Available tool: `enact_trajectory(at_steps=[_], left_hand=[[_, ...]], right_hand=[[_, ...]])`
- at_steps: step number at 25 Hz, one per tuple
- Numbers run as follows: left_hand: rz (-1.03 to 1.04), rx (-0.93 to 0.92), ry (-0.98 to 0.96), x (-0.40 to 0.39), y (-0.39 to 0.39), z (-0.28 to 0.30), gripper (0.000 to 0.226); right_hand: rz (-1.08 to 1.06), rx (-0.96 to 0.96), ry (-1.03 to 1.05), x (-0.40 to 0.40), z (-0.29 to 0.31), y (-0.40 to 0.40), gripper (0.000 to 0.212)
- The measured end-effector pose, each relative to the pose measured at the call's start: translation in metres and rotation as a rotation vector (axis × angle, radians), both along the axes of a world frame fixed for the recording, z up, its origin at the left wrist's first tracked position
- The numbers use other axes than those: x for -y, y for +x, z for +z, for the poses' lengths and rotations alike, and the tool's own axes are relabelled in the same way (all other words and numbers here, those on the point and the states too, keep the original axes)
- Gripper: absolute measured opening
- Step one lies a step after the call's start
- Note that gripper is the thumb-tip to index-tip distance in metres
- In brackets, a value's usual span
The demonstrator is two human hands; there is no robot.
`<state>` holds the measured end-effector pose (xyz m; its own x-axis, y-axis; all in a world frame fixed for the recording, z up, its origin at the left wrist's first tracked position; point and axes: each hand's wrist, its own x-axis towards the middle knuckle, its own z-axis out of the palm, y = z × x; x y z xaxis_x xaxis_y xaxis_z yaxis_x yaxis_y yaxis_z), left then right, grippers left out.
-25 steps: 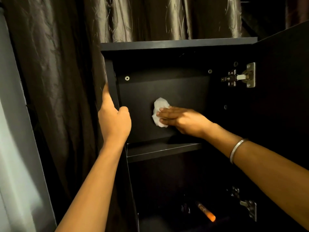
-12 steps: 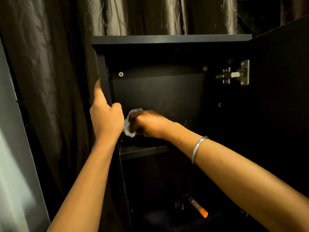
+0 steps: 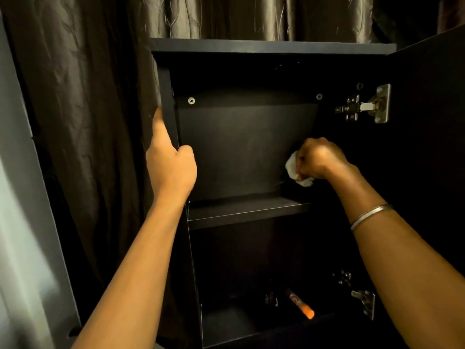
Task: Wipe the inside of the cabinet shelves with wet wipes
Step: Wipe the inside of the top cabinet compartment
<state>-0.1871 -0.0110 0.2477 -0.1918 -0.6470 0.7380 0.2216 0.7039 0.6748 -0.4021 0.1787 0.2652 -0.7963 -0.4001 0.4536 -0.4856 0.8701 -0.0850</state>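
While my left hand [image 3: 171, 167] grips the cabinet's [image 3: 274, 47] left side panel [image 3: 168, 102], thumb inside and fingers out of sight behind the edge, my right hand [image 3: 319, 159] is balled around the wipe [image 3: 292, 165] at the far right of the upper compartment. The wipe sits low against the back panel [image 3: 241, 147], close to the corner where that panel meets the right wall, just above the shelf [image 3: 241, 210]. Only a crumpled white lobe shows left of and below my fist; the rest is buried in my palm.

I judge the wipe soft, damp and nearly weightless, so it takes no real force to carry, but it bunches and can slip out from under the fingers if I press with a loose hold. Bunching it in the fist as now gives a firm pad for corners; spreading it flat under the fingers would cover the shelf top faster. The dark surfaces look smooth, so it should glide easily. Down in the lower compartment lies an orange-tipped object [image 3: 300, 304] I cannot identify.
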Motion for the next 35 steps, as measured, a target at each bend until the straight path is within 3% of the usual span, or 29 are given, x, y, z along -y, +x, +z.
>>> enact_trajectory(at_steps=[2,6,9,12,14,17,21,23,26,30,32,35], left_hand=[[0.004,0.009,0.007,0.001,-0.002,-0.001,0.082],[-0.004,-0.008,0.006,0.001,-0.004,0.002,0.085],[-0.010,-0.030,0.013,-0.001,0.001,0.002,0.087],[-0.012,-0.009,0.018,-0.001,0.002,0.003,0.085],[-0.003,-0.006,0.029,-0.001,0.000,0.003,0.083],[-0.001,-0.018,0.025,-0.003,-0.002,0.001,0.082],[-0.012,-0.013,0.006,0.000,-0.001,0.001,0.082],[-0.023,-0.010,0.000,0.002,-0.001,0.000,0.083],[-0.034,-0.003,-0.006,0.001,0.001,0.000,0.083],[-0.034,-0.024,-0.021,0.000,0.000,0.000,0.081],[-0.023,-0.032,-0.036,0.000,-0.001,0.000,0.081],[0.008,-0.028,-0.035,-0.001,0.000,0.001,0.080]], right_hand=[[0.094,-0.031,-0.007,0.021,-0.016,0.018,0.028],[0.489,-0.018,-0.015,0.098,-0.020,0.091,0.035],[0.631,0.011,-0.029,0.139,-0.030,0.127,0.038],[0.539,0.075,-0.035,0.100,-0.030,0.090,0.040],[0.291,0.113,-0.017,0.055,-0.019,0.046,0.051],[-0.019,0.147,0.039,0.011,-0.018,0.021,0.042],[0.298,0.092,-0.021,0.047,-0.026,0.096,0.045],[0.487,0.100,-0.007,0.071,-0.036,0.138,0.029],[0.481,0.027,0.052,0.058,-0.035,0.139,0.024],[0.238,0.136,0.018,0.017,-0.035,0.095,0.027],[0.314,0.152,0.051,0.033,-0.042,0.112,0.035],[0.589,0.212,0.045,0.075,-0.056,0.163,0.041]])
